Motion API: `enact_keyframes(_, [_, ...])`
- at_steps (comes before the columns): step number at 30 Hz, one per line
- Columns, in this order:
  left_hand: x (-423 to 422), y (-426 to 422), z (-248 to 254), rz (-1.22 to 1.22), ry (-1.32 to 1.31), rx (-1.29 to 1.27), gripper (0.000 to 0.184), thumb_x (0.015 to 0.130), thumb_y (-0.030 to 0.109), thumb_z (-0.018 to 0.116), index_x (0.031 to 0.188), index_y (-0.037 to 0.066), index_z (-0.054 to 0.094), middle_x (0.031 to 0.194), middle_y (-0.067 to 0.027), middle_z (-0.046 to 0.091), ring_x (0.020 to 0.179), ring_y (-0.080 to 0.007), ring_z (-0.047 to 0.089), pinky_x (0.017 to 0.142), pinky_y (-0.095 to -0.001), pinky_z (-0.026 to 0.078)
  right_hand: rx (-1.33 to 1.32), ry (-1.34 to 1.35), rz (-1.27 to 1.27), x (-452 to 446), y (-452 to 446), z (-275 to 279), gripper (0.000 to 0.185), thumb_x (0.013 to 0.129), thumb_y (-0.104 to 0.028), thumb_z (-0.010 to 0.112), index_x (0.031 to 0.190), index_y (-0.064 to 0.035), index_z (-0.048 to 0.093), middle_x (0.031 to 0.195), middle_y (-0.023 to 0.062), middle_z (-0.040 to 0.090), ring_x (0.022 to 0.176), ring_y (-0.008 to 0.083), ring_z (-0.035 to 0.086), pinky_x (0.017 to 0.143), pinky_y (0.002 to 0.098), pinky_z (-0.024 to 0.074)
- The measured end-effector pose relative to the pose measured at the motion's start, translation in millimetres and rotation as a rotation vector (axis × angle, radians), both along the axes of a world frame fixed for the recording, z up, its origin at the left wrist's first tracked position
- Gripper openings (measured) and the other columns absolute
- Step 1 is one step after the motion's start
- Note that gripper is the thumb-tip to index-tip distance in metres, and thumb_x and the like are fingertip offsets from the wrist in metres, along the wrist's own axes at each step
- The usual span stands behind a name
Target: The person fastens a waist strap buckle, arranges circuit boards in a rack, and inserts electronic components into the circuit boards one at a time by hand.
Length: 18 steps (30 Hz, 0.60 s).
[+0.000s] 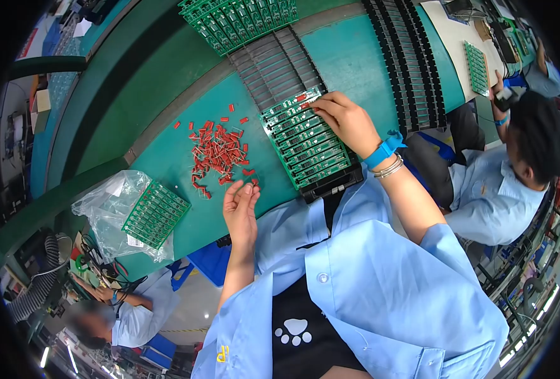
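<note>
- Your right hand reaches over the green rectangular circuit-board panel, thumb and forefinger pinched together on a small red block-shaped component at its second strip from the far end.
- The panel sits in front of you on a black tray; its long axis runs from the far end toward your body, leaning slightly right as it nears you, while its narrow strips lie crosswise, rising to your right.
- Another red component lies flat along the farthest strip.
- Your left hand is beside the loose pile of red wire-legged components, thumb and forefinger close together; you cannot tell from this view whether they clamp one.
- Those pieces point every which way.
</note>
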<state>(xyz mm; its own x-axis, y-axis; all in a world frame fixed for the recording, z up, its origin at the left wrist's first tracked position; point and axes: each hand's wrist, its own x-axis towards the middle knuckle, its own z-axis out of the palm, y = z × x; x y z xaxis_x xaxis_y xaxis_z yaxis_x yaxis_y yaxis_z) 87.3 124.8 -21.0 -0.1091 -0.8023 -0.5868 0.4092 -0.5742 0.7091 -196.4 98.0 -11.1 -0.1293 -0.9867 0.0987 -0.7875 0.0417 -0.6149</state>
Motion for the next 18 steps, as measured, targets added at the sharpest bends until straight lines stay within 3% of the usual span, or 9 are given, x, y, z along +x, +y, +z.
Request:
enact_keyframes(10, [-4,7,-1,0.119,0.076,0.075,0.025,0.086,0.002,0.060,0.110,0.000,0.053,0.094,-0.0116,0.063,0.085,-0.0167,0.062,0.077,-0.0237,0.051,-0.026,-0.140,-0.001,-12,-2,-9,0.013,0.083,-0.014,0.060,0.094,-0.0086,0.066,0.096,-0.0001,0.059,0.070,0.0216,0.059,0.065,0.0299,0.0483])
enact_keyframes(14, [-2,12,-2,0.043,0.018,-0.001,0.025,0.086,0.002,0.059,0.110,0.001,0.053,0.095,-0.0114,0.063,0.086,-0.0166,0.062,0.078,-0.0238,0.051,-0.002,-0.144,0.042,-14,-4,-10,0.013,0.083,-0.007,0.060,0.094,-0.0033,0.065,0.096,0.0041,0.058,0.066,0.0173,0.054,0.065,0.0260,0.0456])
enact_keyframes(18, [-3,13,0,0.059,0.024,0.006,0.025,0.086,0.002,0.059,0.110,0.001,0.052,0.095,-0.0115,0.063,0.087,-0.0165,0.062,0.079,-0.0238,0.050,-0.051,-0.118,0.004,-11,-2,-10,0.013,0.083,-0.013,0.060,0.093,-0.0075,0.066,0.095,0.0009,0.058,0.069,0.0204,0.058,0.064,0.0290,0.0479])
